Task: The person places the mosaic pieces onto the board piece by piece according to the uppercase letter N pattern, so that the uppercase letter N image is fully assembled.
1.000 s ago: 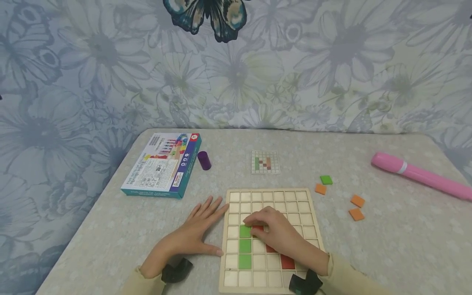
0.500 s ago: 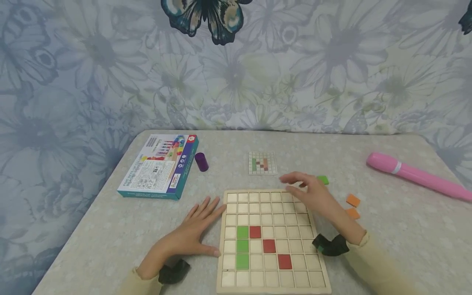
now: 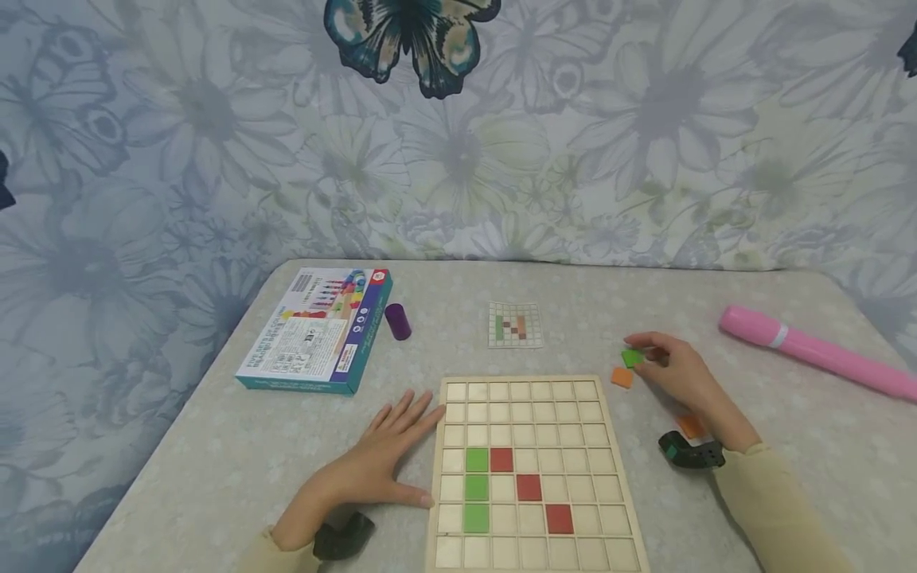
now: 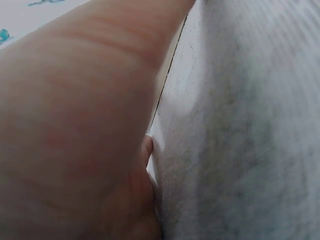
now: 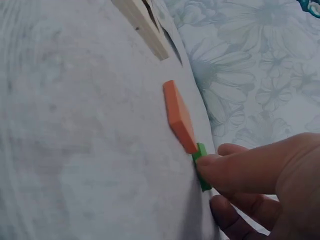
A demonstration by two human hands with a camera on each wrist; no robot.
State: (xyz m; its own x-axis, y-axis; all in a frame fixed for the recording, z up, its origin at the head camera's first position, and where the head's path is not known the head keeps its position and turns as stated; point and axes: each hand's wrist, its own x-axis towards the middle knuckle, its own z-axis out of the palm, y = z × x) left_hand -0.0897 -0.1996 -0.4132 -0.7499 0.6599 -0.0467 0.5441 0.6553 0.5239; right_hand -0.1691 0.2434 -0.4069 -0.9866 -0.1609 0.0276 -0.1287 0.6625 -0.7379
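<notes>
A wooden grid board (image 3: 442, 414) lies in front of me, with green tiles (image 3: 476, 486) in one column and red tiles (image 3: 528, 487) set diagonally beside them. My left hand (image 3: 376, 461) lies flat with spread fingers, its index finger and thumb at the board's left edge. Beyond the board's far right corner, my right hand (image 3: 677, 374) pinches a loose green tile (image 3: 632, 358) between thumb and fingers. In the right wrist view the thumb covers part of that green tile (image 5: 202, 170), right behind an orange tile (image 5: 179, 116).
More orange tiles (image 3: 691, 426) lie partly under my right wrist. A small pattern card (image 3: 516, 325) lies behind the board. At the back left are a flat box (image 3: 311, 330) and a purple cylinder (image 3: 398, 321). A pink baton-like object (image 3: 817, 350) lies at the right.
My right hand has left the red tile on the board, moved right and back over the table, and taken hold of the loose green tile. The left hand stays at the board's edge.
</notes>
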